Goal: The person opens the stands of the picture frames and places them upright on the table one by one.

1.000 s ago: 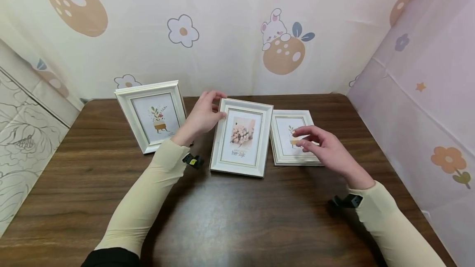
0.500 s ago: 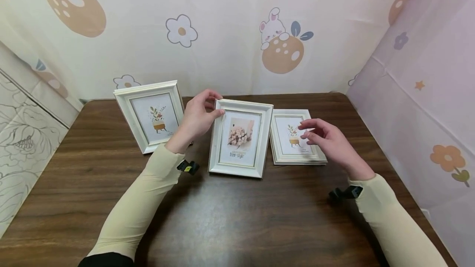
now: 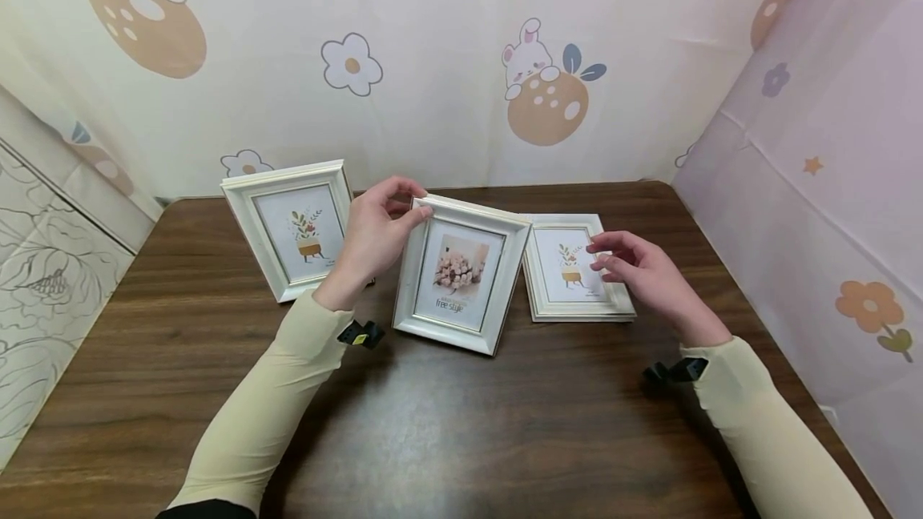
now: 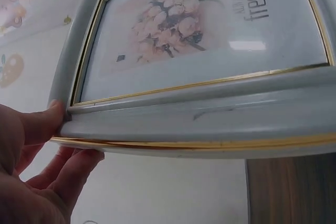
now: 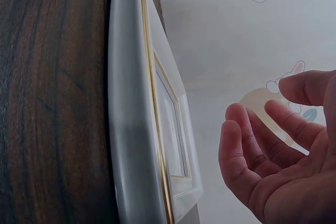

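Note:
My left hand (image 3: pixel 373 229) pinches the top left corner of a white picture frame (image 3: pixel 405 279) with a bouquet photo and the words "free style". This frame leans back in the middle of the table, its lower edge at the tabletop. In the left wrist view the thumb is on the front of the frame (image 4: pixel 210 111) and the fingers are behind it. My right hand (image 3: pixel 645 279) hovers with loosely bent fingers over the right side of another white picture frame (image 3: pixel 577 311), which lies face up. The right wrist view has nothing between those fingers.
A third white picture frame (image 3: pixel 263 263) with a potted-plant print stands tilted back at the left, beside my left wrist. The dark wooden table (image 3: pixel 461 439) meets a patterned curtain (image 3: pixel 433 102) at the back and another at the right.
My left hand has moved slightly left and toward me, bringing the bouquet frame along and turning it a little clockwise. My right hand has shifted slightly right.

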Available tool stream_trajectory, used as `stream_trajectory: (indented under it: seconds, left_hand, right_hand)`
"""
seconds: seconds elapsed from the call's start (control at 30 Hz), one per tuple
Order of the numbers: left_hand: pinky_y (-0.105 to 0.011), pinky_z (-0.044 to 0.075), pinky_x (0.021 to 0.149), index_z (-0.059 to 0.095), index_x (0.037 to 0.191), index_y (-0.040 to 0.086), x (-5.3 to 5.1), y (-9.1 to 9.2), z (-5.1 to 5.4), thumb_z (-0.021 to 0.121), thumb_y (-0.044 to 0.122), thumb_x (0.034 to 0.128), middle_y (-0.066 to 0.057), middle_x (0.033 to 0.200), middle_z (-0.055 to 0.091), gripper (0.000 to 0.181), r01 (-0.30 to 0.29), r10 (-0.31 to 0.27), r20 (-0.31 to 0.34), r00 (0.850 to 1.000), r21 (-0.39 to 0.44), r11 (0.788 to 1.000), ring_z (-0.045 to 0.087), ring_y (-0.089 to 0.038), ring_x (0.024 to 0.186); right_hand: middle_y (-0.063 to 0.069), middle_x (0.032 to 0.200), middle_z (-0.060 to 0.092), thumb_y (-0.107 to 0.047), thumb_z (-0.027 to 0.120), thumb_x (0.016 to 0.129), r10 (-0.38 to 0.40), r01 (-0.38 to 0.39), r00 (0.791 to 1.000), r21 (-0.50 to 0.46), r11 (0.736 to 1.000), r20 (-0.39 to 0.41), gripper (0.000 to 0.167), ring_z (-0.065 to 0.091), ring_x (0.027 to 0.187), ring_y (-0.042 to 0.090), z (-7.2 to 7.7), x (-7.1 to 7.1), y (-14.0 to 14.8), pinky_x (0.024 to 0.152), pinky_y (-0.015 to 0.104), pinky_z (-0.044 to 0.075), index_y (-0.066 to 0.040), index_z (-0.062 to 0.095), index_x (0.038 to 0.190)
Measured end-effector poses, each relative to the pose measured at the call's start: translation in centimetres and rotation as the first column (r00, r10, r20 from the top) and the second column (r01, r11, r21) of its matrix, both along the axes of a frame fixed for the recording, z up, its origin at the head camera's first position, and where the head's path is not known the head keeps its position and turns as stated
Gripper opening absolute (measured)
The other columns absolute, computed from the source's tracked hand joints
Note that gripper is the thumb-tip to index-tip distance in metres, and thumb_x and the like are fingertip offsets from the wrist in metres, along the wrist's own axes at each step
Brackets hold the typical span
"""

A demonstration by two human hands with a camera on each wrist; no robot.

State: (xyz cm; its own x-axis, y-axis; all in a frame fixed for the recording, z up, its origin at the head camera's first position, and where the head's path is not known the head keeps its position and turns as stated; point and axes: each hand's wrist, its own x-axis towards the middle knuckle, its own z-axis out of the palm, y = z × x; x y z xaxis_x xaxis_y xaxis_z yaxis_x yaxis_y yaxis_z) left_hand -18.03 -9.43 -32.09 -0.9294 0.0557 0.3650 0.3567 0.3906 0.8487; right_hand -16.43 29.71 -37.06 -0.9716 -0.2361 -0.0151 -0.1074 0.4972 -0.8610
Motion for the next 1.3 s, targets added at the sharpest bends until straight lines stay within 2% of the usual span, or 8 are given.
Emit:
stream_trajectory:
  seconds: [0.27,0.47,0.6,0.7,0.8,0.93,1.07,1.3]
  left_hand:
    - [-0.036,0.056,0.077,0.069,0.103,0.011,0.9,-0.5,0.6,0.078,0.009,0.0868,-0.003,0.108,0.069,0.019,0.055,-0.055,0.001,0.998,0.072,0.996,0.070,-0.018,0.093]
    - [-0.029,0.053,0.074,0.068,0.104,0.007,1.0,-1.2,0.7,0.078,0.007,0.0865,-0.006,0.103,0.068,0.020,0.074,-0.076,0.010,0.997,0.128,0.989,0.069,-0.017,0.090]
    - [-0.025,0.051,0.069,0.067,0.105,0.005,1.0,-1.5,0.7,0.077,0.005,0.0873,-0.007,0.098,0.067,0.020,0.094,-0.100,0.025,0.995,0.182,0.979,0.067,-0.016,0.086]
    - [-0.024,0.050,0.066,0.066,0.106,0.003,1.0,-1.7,0.6,0.076,0.003,0.0873,-0.006,0.095,0.067,0.021,0.118,-0.128,0.027,0.991,0.245,0.962,0.065,-0.015,0.083]
    - [-0.024,0.050,0.066,0.066,0.103,0.004,0.9,-1.8,0.5,0.075,-0.001,0.0870,-0.005,0.095,0.067,0.019,0.147,-0.161,0.017,0.987,0.327,0.934,0.064,-0.015,0.083]
    - [-0.023,0.052,0.068,0.067,0.098,0.014,0.6,-2.1,0.1,0.072,-0.007,0.0869,-0.003,0.099,0.066,0.024,0.186,-0.213,0.012,0.977,0.442,0.878,0.064,-0.015,0.086]
    - [-0.024,0.054,0.068,0.067,0.097,0.022,0.2,-2.6,-0.4,0.068,-0.010,0.0885,-0.001,0.103,0.065,0.032,0.204,-0.260,0.035,0.965,0.522,0.828,0.063,-0.014,0.088]
    - [-0.027,0.056,0.072,0.067,0.097,0.021,-0.2,-3.2,-1.2,0.065,-0.009,0.0909,-0.002,0.110,0.063,0.031,0.232,-0.336,0.041,0.941,0.645,0.728,0.061,-0.015,0.093]
  right_hand:
    - [0.023,0.132,0.054,-0.021,0.053,0.105,0.017,-0.017,1.000,0.026,1.000,0.001,0.039,0.060,0.108,0.034,0.0,0.2,0.0,0.083,0.027,0.056,-0.001,0.049,0.138]
    - [0.023,0.130,0.055,-0.019,0.055,0.104,0.040,-0.039,0.999,0.036,0.999,-0.015,0.036,0.060,0.107,0.038,-0.2,0.6,-0.3,0.083,0.030,0.057,-0.002,0.051,0.136]
    - [0.022,0.129,0.056,-0.017,0.057,0.103,0.052,-0.050,0.998,0.050,0.997,-0.028,0.034,0.061,0.105,0.037,-0.3,0.9,-0.5,0.082,0.031,0.057,-0.003,0.054,0.133]
    - [0.020,0.127,0.058,-0.015,0.058,0.102,0.060,-0.059,0.998,0.043,0.997,-0.034,0.032,0.061,0.103,0.037,-0.2,1.0,-0.8,0.081,0.032,0.058,-0.003,0.056,0.131]
    - [0.017,0.125,0.061,-0.013,0.060,0.100,0.086,-0.083,0.994,0.055,0.995,-0.067,0.029,0.061,0.100,0.034,-0.2,1.3,-1.3,0.079,0.030,0.057,-0.004,0.059,0.128]
    - [0.012,0.118,0.065,-0.012,0.064,0.098,0.134,-0.119,0.983,0.116,0.986,-0.127,0.027,0.063,0.095,0.028,-0.5,1.8,-2.3,0.075,0.026,0.055,-0.006,0.062,0.125]
    - [0.012,0.116,0.067,-0.015,0.065,0.098,0.160,-0.137,0.976,0.157,0.978,-0.145,0.026,0.063,0.094,0.025,-0.4,2.3,-3.1,0.074,0.026,0.051,-0.008,0.063,0.123]
    - [0.010,0.117,0.066,-0.014,0.064,0.098,0.212,-0.188,0.964,0.151,0.970,-0.159,0.025,0.063,0.098,0.019,-0.3,3.0,-4.3,0.081,0.027,0.052,-0.007,0.064,0.122]
